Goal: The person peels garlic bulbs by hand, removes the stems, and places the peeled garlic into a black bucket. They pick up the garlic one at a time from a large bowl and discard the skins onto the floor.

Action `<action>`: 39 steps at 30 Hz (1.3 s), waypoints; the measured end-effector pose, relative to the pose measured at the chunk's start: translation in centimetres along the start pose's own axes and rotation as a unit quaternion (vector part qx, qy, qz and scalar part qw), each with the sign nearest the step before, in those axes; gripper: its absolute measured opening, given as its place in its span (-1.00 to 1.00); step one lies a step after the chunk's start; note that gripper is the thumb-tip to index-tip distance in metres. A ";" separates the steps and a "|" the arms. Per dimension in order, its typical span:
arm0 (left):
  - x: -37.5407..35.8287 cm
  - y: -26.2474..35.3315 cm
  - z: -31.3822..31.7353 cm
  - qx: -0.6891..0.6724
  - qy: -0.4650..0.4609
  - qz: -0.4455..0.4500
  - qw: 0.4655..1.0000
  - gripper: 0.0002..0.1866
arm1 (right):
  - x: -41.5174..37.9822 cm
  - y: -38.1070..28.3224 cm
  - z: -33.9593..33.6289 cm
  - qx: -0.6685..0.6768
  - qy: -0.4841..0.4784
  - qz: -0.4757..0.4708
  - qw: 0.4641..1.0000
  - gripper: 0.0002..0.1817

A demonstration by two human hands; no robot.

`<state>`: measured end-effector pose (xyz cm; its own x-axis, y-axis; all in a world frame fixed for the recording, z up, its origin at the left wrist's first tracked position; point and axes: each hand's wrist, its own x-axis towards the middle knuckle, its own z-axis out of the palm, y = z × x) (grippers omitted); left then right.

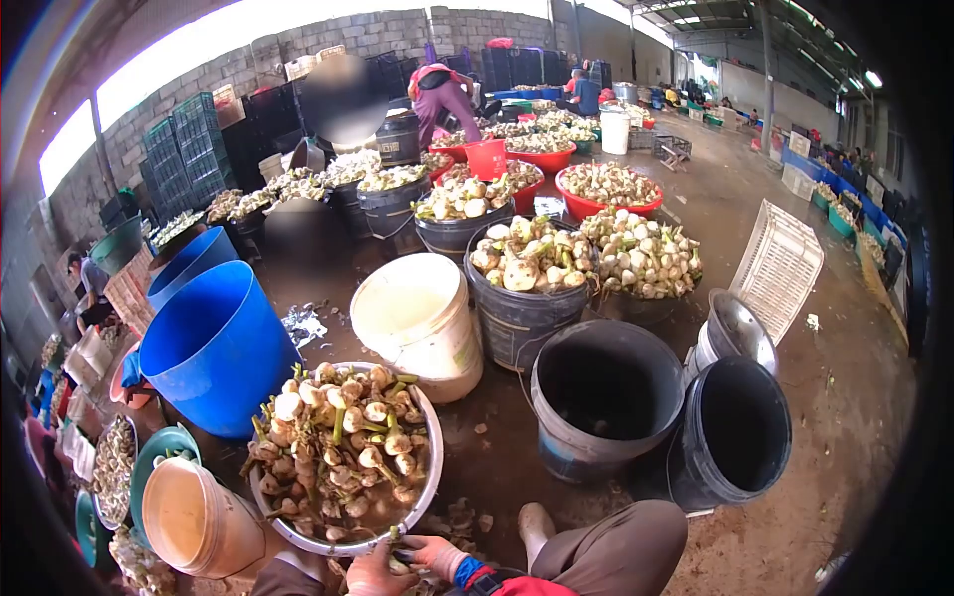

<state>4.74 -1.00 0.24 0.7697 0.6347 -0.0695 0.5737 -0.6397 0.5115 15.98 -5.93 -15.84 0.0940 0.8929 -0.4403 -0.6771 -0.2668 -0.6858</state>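
At the bottom edge, my left hand (pixel 380 574) is closed around a garlic bulb (pixel 398 564) with a short greenish stem. My right hand (pixel 433 556), in a red sleeve with a blue cuff, meets it there, its fingers closed on the same bulb. Fingers cover much of the bulb, and I cannot make out any tool. Just beyond my hands stands a wide metal basin (pixel 434 467). Garlic bulbs (pixel 338 437) with cut stems and brown outer skins are heaped in it.
A blue tub (pixel 214 343), a cream bucket (pixel 422 318) and black buckets (pixel 606 397) stand close around. Garlic-filled buckets (pixel 527 318) and red basins (pixel 611 204) lie beyond. A white crate (pixel 780 263) leans at right. A person (pixel 447 104) bends over at the back.
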 end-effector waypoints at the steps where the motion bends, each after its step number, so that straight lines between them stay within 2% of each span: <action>1: -0.3 0.3 0.4 0.001 0.001 0.000 1.000 -0.18 | -0.2 -0.1 0.2 -0.077 0.000 -0.052 0.996 -0.48; 2: -0.7 0.3 0.9 0.066 0.019 -0.006 0.998 -0.17 | -0.3 -0.1 0.4 -0.158 -0.009 -0.097 0.983 -0.54; 3: -0.9 0.3 1.3 0.131 0.038 -0.012 0.991 -0.15 | -0.3 -0.1 0.9 -0.158 -0.009 -0.098 0.983 -0.54; 5: -0.7 0.8 1.4 0.160 0.041 -0.017 0.986 -0.18 | -2.2 -2.6 3.4 -0.408 0.082 -0.083 0.906 -0.61; 7: -0.5 2.3 0.7 0.198 -0.048 -0.129 0.970 -0.28 | -2.0 -1.9 3.2 -0.418 0.082 -0.099 0.899 -0.63; 8: -0.6 1.4 1.3 0.193 -0.014 -0.070 0.979 -0.38 | -1.7 -1.3 2.6 -0.376 0.077 -0.112 0.917 -0.61; 9: -0.5 0.8 1.9 0.195 -0.014 -0.071 0.978 -0.38 | -1.3 -0.6 2.2 -0.332 0.072 -0.124 0.932 -0.58; 11: -0.5 0.8 2.1 0.222 -0.036 -0.064 0.972 -0.42 | -2.0 -1.2 2.9 -0.333 0.097 -0.130 0.929 -0.57; 13: -0.5 1.1 2.6 0.232 -0.036 -0.062 0.970 -0.42 | -2.1 -1.6 3.4 -0.412 0.172 -0.076 0.892 -0.56; 15: -0.5 1.1 3.2 0.300 -0.033 -0.018 0.953 -0.40 | -3.1 -2.2 4.0 -0.369 0.197 -0.090 0.904 -0.54; 17: -0.4 0.7 3.4 0.295 -0.009 -0.011 0.955 -0.40 | -4.0 -3.4 3.9 -0.321 0.190 -0.057 0.926 -0.58; 18: 0.0 -0.7 3.7 0.139 0.003 -0.062 0.988 -0.41 | -3.8 -3.0 3.3 -0.266 0.170 -0.093 0.944 -0.63; 19: 0.1 -1.5 3.8 -0.020 0.015 -0.113 0.993 -0.42 | -4.6 -4.0 3.4 -0.225 0.156 -0.115 0.955 -0.60; 20: 0.1 0.8 1.5 -0.324 0.027 -0.135 0.936 -0.26 | -4.2 -3.7 2.8 -0.227 0.146 -0.157 0.950 -0.60; 21: 0.2 0.9 0.0 -0.513 -0.007 -0.153 0.845 -0.33 | -3.3 -3.3 2.2 -0.229 0.135 -0.199 0.943 -0.59; 22: -0.4 1.5 -0.5 -0.692 -0.005 -0.190 0.696 -0.34 | -3.4 -3.9 2.4 -0.147 0.085 -0.210 0.963 -0.56; 23: -0.8 2.0 -0.9 -0.833 -0.002 -0.216 0.509 -0.36 | -3.8 -4.3 2.7 -0.146 0.082 -0.210 0.963 -0.56; 24: -0.8 2.3 -1.5 -0.856 -0.053 -0.198 0.475 -0.38 | -4.3 -4.8 2.8 -0.065 0.041 -0.204 0.976 -0.53; 25: -0.9 1.0 -0.6 -0.855 -0.053 -0.199 0.476 -0.38 | -5.3 -5.9 3.2 0.016 0.000 -0.196 0.981 -0.51; 27: -1.2 -4.5 3.5 -0.827 0.010 -0.234 0.512 -0.49 | -5.0 -5.2 2.9 0.012 -0.017 -0.198 0.980 -0.52; 28: -1.0 -6.8 4.7 -0.832 0.034 -0.221 0.508 -0.47 | -3.5 -3.3 2.4 0.028 -0.023 -0.239 0.970 -0.55; 29: -0.9 -4.7 3.2 -0.833 0.033 -0.221 0.507 -0.47 | -2.6 -2.2 1.9 0.042 -0.030 -0.280 0.959 -0.58; 31: -0.4 1.4 -1.7 -0.747 -0.039 -0.070 0.660 -0.32 | -4.3 -4.8 2.9 -0.081 -0.016 -0.145 0.986 -0.62; 32: -0.5 0.7 -2.0 -0.726 -0.068 -0.107 0.676 -0.30 | -4.4 -4.7 3.5 0.015 0.000 -0.120 0.993 -0.68; 33: -0.6 0.6 -1.8 -0.727 -0.066 -0.108 0.675 -0.30 | -4.8 -4.7 3.8 0.014 -0.001 -0.118 0.993 -0.68; 35: -0.6 1.3 -1.6 -0.489 0.028 -0.202 0.848 -0.32 | -5.7 -5.6 4.3 0.046 0.070 -0.062 0.995 -0.73; 36: -1.2 -0.6 0.2 -0.227 0.095 -0.082 0.966 -0.36 | -4.7 -4.5 4.2 0.098 0.080 -0.104 0.987 -0.77; 37: -1.2 -0.2 0.2 -0.227 0.094 -0.082 0.966 -0.36 | -4.3 -4.4 4.0 0.098 0.080 -0.103 0.987 -0.77; 38: -1.4 0.7 0.4 -0.079 0.112 -0.016 0.990 -0.32 | -4.0 -4.2 3.9 0.063 0.109 -0.081 0.989 -0.78; 39: -1.6 1.2 0.6 0.070 0.126 0.049 0.988 -0.27 | -3.8 -4.0 3.6 0.026 0.138 -0.058 0.988 -0.79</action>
<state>4.37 -2.99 0.42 0.7396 0.6430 0.1990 0.5465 -0.7462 0.3801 15.64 -6.93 -9.35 0.3642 0.7814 -0.5067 -0.6861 -0.1428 -0.7134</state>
